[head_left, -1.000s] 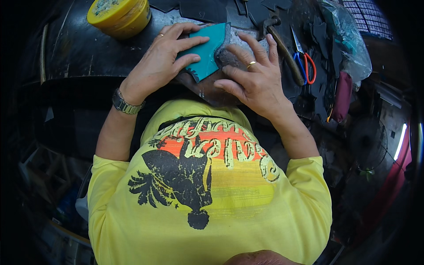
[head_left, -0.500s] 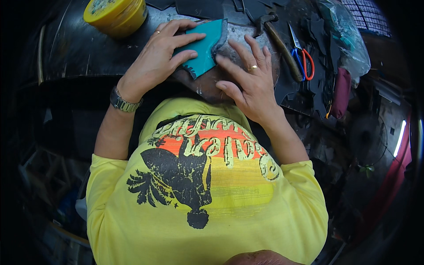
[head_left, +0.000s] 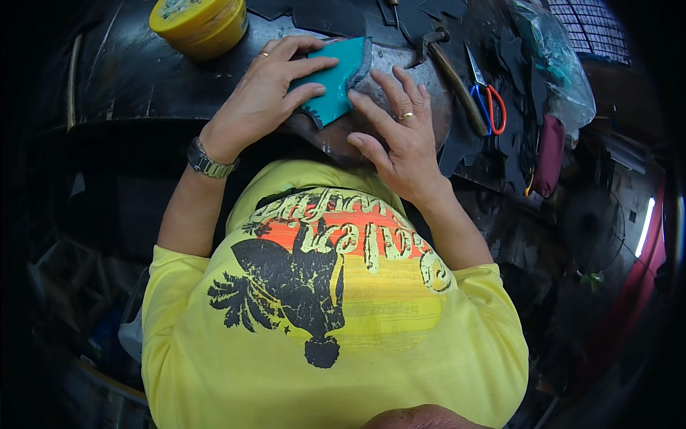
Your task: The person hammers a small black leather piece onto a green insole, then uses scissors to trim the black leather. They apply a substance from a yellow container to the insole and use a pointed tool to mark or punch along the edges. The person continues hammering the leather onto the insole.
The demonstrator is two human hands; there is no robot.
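Observation:
A flat teal sheet piece [head_left: 334,82] with a curved, dark-bordered right edge lies on a rounded, worn brown-grey work slab [head_left: 329,143]. My left hand [head_left: 261,100] rests on its left part, thumb and fingers stretched apart over the top face. At the curved edge, the index fingertip of my right hand [head_left: 400,139] touches or nearly touches the piece. The other fingers of that hand are spread and raised, with the thumb held apart. Nothing shows between the right fingers. The underside of the teal piece is hidden.
A yellow tub [head_left: 200,28] stands at the far left of the black bench [head_left: 143,79]. Right of the slab lie a hammer [head_left: 457,86], scissors [head_left: 489,100] with red and blue handles, and black cut scraps [head_left: 511,143]. Beyond them are a clear plastic bag [head_left: 564,64] and a maroon pouch [head_left: 549,154].
The whole view has shifted slightly, so the tub and teal piece appear a little farther right and lower. My right hand's raised fingers have moved slightly left. Both hands stay at the piece.

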